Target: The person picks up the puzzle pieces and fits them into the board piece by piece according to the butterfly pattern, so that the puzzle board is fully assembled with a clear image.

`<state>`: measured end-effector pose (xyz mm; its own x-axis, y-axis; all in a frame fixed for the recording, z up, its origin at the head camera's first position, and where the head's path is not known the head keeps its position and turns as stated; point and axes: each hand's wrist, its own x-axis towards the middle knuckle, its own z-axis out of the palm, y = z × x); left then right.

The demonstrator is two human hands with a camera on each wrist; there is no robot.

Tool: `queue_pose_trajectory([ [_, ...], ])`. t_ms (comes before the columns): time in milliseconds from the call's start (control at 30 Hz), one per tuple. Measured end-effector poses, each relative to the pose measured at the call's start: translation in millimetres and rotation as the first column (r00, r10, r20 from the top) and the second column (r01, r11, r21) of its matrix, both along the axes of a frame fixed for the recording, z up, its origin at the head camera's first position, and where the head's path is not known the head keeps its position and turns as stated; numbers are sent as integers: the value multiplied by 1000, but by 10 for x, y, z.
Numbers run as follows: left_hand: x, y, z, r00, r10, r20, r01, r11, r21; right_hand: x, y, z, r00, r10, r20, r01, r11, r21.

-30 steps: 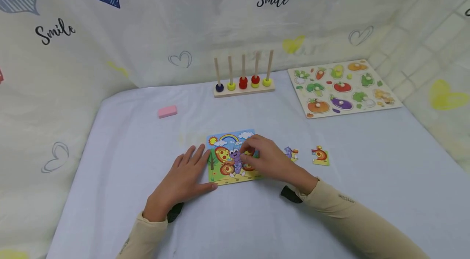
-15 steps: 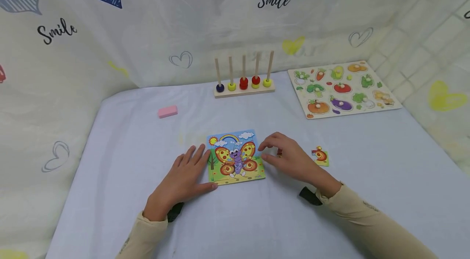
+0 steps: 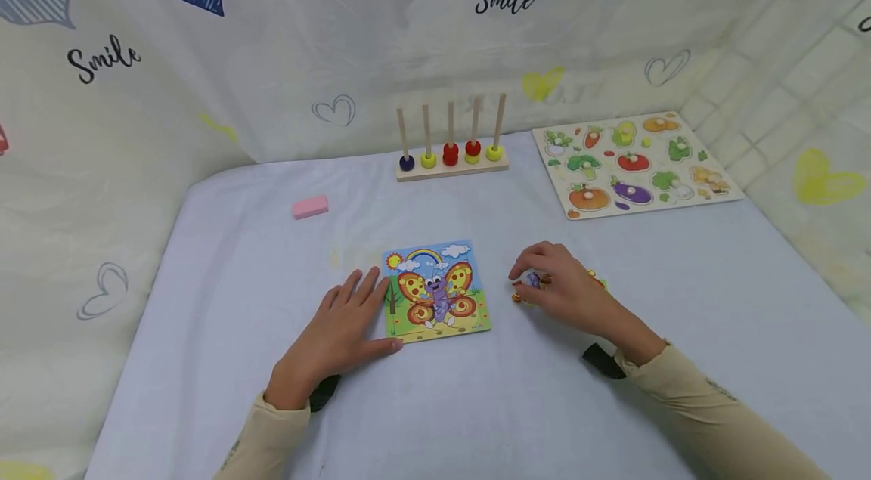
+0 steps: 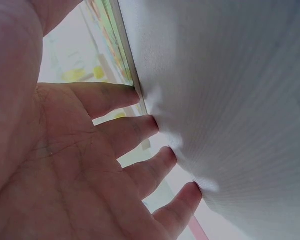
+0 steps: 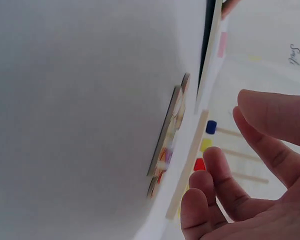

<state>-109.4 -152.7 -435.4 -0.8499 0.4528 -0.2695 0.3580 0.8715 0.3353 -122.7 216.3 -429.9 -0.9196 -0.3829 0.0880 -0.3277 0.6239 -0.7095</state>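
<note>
The square butterfly puzzle [image 3: 442, 298] lies flat on the white cloth. At its left edge rests my left hand [image 3: 340, 332], fingers spread and fairly straight; in the left wrist view the fingertips [image 4: 149, 125] press on the cloth along the puzzle's edge. To the right, my right hand [image 3: 568, 295] hovers with bent fingers over a loose purple puzzle piece [image 3: 533, 281]. The right wrist view shows this puzzle piece [image 5: 167, 130] flat on the cloth, with a gap below the thumb and fingers. Mostly hidden behind the right hand is another puzzle piece [image 3: 599, 279].
A wooden peg abacus [image 3: 452, 171] with coloured beads stands at the back of the table. Right of it lies a vegetable knob puzzle board [image 3: 640, 166]. A pink block [image 3: 310, 207] sits at the back left. Behind hangs a printed curtain [image 3: 272, 72].
My right hand has moved right, off the butterfly puzzle, to over the loose purple piece. The butterfly picture now shows fully. My left hand has stayed in place.
</note>
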Motion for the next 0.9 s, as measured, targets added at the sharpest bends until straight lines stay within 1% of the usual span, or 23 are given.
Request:
queue_pose_trajectory([
  [133,4,-1,1,1000,0,0,0,1000,1,-12,62,-28,999,41,-29,-40,999,36],
  [300,3,5,9,1000,4,0,-4,1000,-1,-22,84,-28,998,63,2,-63,995,79],
  [433,4,4,10,1000,3,2,-3,1000,2,-33,71,-39,996,84,-5,-82,990,113],
  [667,7,12,10,1000,4,7,-4,1000,3,-48,6,-65,998,68,-10,-65,978,200],
  [900,8,27,27,1000,6,7,-6,1000,-4,-44,-27,-54,998,60,-28,-52,975,218],
])
